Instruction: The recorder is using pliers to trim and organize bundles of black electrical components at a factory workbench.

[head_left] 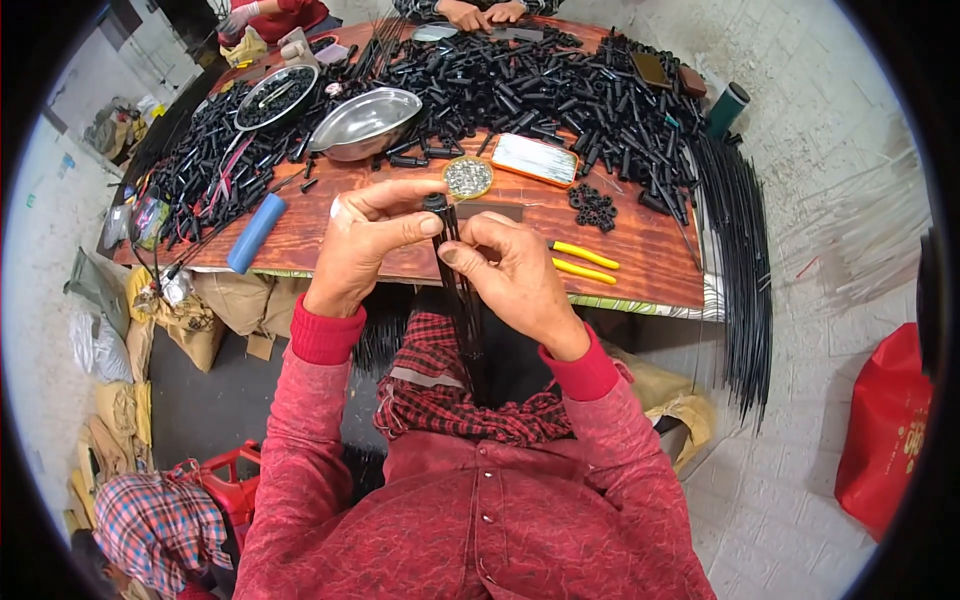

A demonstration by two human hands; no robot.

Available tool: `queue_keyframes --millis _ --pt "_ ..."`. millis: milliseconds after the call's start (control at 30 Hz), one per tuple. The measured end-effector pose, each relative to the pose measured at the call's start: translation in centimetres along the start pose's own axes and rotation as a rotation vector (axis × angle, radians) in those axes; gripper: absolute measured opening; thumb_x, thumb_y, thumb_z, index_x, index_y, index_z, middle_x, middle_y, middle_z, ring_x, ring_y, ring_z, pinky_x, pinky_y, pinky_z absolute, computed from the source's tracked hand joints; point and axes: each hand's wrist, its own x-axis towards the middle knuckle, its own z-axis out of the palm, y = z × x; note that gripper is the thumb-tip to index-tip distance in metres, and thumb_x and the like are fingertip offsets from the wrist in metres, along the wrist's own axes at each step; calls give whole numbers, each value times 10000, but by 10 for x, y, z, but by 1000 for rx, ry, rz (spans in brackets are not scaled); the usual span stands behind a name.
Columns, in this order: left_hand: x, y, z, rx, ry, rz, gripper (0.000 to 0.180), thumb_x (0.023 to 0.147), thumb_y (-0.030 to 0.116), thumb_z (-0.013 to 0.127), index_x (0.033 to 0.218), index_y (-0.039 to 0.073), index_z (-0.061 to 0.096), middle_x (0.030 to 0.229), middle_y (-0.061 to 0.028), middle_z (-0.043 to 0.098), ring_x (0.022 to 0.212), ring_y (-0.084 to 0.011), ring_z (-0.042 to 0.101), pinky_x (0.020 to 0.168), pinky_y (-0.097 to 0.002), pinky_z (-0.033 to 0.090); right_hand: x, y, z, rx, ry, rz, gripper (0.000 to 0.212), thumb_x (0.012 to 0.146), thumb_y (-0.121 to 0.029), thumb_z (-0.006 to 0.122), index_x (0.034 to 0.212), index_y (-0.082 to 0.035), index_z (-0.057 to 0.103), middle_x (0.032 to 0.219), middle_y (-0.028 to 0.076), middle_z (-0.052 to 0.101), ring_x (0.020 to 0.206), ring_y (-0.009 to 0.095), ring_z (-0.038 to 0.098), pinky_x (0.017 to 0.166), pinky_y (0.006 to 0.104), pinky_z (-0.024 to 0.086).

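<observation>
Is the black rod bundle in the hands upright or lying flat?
Roughly upright: the black rod bundle has its round end at the top, in the left hand, and extends downward below it.

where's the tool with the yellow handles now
In the head view, the tool lies right of centre on the table near its front edge, just right of the right hand and below the black rings.
</observation>
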Motion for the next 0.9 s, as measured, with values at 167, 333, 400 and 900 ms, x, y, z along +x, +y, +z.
queue_keyframes --millis 167,333,400,900 --pt "2 -5 -6 15 -28 13 376 769 24 752 1132 -25 666 1008 -118 707 893 -152 672 819 -281 532 4 0 1 69 -24 61 260 897 -166 677 722 -13 561 671 -11 507 609 55 466 537 252 369" --pt "1 -5 -12 -104 -136 67 424 809 94 751 1194 -32 624 1030 -157 698 940 -196 676 861 -318 536 5 4 6 363 -147 277 288 912 -240 676 714 -42 611 673 -1 610 598 50 526 539 226 406" --pt "-1 -10 -18 -120 -135 61 432 818 98 746 1208 -33 613 1041 -159 695 954 -202 676 870 -322 535 5 5 16 319 -113 252 301 911 -243 677 703 -38 603 655 -2 605 576 56 514 532 231 400" --pt "-22 13 2 79 -20 40 451 849 91 718 1265 -25 587 1082 -146 693 947 -155 667 863 -282 533 -6 -3 28 -36 168 36 301 865 -220 723 681 -5 619 598 18 599 556 68 515 508 271 394"
